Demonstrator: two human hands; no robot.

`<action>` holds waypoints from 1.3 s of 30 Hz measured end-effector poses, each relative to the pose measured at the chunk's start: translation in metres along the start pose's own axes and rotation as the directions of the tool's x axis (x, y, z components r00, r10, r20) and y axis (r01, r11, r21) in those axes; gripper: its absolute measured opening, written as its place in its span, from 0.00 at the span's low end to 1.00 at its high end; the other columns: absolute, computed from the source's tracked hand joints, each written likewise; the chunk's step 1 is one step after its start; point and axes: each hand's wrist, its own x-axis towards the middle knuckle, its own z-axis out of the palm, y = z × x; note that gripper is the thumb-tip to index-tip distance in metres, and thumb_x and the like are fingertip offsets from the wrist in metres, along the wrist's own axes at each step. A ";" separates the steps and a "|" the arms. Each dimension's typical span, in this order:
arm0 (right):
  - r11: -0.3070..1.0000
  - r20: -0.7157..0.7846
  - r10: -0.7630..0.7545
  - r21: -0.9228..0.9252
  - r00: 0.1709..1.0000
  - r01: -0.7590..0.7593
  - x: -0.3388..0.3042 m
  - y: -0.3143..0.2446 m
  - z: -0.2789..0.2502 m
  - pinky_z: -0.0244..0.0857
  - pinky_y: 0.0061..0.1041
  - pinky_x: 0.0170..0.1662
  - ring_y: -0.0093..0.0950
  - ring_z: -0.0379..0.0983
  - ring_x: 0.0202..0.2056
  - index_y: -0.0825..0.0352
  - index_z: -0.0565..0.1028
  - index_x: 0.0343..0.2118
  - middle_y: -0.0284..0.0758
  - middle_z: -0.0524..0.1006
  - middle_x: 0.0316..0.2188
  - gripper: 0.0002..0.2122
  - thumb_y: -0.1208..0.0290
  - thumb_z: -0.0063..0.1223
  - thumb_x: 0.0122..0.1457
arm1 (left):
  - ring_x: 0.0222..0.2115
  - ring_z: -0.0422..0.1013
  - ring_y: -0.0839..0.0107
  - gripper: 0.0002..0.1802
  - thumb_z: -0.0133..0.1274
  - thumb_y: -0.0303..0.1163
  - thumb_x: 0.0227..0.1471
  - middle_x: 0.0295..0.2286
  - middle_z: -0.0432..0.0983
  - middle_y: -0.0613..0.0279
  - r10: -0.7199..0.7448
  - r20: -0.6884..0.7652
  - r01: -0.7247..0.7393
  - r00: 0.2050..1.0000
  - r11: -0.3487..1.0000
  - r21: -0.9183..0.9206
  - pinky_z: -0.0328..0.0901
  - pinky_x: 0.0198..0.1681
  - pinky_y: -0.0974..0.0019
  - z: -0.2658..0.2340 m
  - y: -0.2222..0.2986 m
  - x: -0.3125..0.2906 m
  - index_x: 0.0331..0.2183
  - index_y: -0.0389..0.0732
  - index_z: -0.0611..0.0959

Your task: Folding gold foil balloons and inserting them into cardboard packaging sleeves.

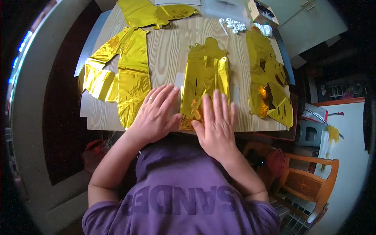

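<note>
1. Reaching over the lower right part of the folded gold foil piece (201,84), the right hand (217,133) lies palm down, fingers extended and gripping nothing; how firmly it presses cannot be told
2. Beside the foil's lower left side, the left hand (156,111) is likewise unclenched and holds nothing, thumb tip at the foil's edge, contact unclear
3. Between the hands, the folded piece runs lengthwise from the table's near edge toward its far edge; the right hand is nearer, overlapping it, with most of the foil ahead of its fingertips
4. Bare strips of the table (239,58) flank the piece and leave sideways room; toward the body, the near edge leaves hardly any
5. Farther out, a left foil piece (133,70) spreads along the left edge, a right foil piece (266,74) along the right edge, and small white items (236,26) sit near the far edge
</note>
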 end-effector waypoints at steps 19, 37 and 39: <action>0.959 -0.069 -0.032 0.280 0.997 0.050 -0.015 0.020 -0.037 0.66 0.40 0.55 0.44 0.71 0.51 0.70 0.74 0.47 0.47 0.73 0.48 0.19 0.70 0.64 0.53 | 0.56 0.67 0.47 0.38 0.66 0.37 0.44 0.51 0.73 0.47 0.191 0.005 -0.191 0.982 0.980 -0.054 0.60 0.63 0.46 -0.010 0.000 -0.004 0.56 0.36 0.74; -0.115 0.860 0.235 0.488 0.454 -0.865 -0.004 0.071 -0.059 0.75 0.23 0.31 0.25 0.78 0.31 0.70 0.72 0.42 0.38 0.77 0.36 0.16 0.63 0.60 0.62 | 0.49 0.75 0.45 0.23 0.65 0.32 0.48 0.47 0.77 0.41 0.442 -0.088 -0.450 0.893 0.883 -0.133 0.71 0.55 0.51 0.024 -0.005 -0.012 0.44 0.27 0.81; -0.099 0.890 0.198 0.434 0.410 -0.895 0.002 0.071 -0.058 0.74 0.22 0.30 0.24 0.78 0.29 0.70 0.72 0.42 0.37 0.78 0.34 0.16 0.61 0.61 0.62 | 0.50 0.75 0.45 0.24 0.65 0.33 0.48 0.47 0.76 0.41 0.434 -0.082 -0.442 0.897 0.884 -0.155 0.71 0.55 0.51 0.023 -0.005 -0.012 0.45 0.28 0.80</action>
